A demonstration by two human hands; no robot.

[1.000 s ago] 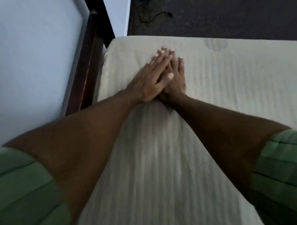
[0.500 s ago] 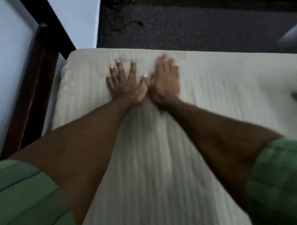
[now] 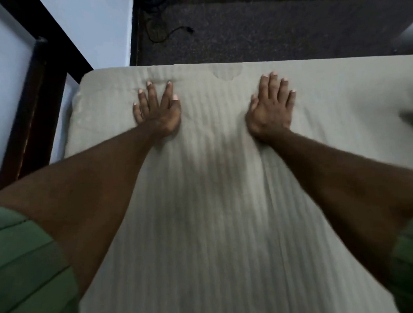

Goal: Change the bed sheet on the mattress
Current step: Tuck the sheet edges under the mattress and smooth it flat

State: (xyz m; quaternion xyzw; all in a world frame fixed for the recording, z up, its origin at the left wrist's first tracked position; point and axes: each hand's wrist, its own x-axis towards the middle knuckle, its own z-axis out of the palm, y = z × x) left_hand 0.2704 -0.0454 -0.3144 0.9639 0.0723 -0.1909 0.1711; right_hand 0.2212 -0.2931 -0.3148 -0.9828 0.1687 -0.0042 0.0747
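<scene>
Both hands are spreading apart since 0.5 s ago: left hand [image 3: 157,111] and right hand [image 3: 270,106] pressing flat, fingers straight, on the striped bed sheet [image 3: 214,203]. Sheet's far edge is lying just beyond both sets of fingertips, equally near each.

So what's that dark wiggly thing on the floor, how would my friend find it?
Start at the bed sheet and look past its far edge to the dark carpet. Near the carpet's left side, by the white wall, lies a thin black cable. It is the only looping, stringy thing there.
</scene>
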